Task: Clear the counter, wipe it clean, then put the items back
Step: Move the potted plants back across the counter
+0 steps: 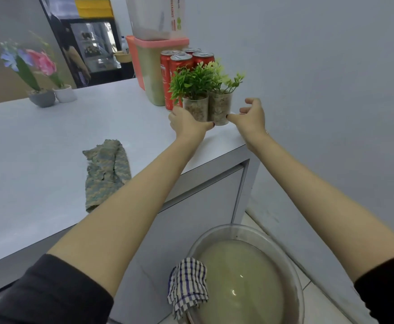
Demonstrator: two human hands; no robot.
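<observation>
Two small green plants in clear cups stand side by side near the right corner of the white counter (51,160). My left hand (187,123) grips the left plant cup (196,109) at its base, thumb across the front. My right hand (252,116) is beside the right plant cup (220,108); its thumb tip touches the cup's side while the fingers hang loosely curled off it. A green-blue knitted cloth (106,170) lies flat on the counter, left of my left forearm.
Behind the plants stand several red cans (171,73), a green container with a pink lid (152,73) and a clear jug. Two flower pots (51,95) sit at the far left. On the floor, a metal basin (245,277) of cloudy water has a checked cloth (187,285) over its rim.
</observation>
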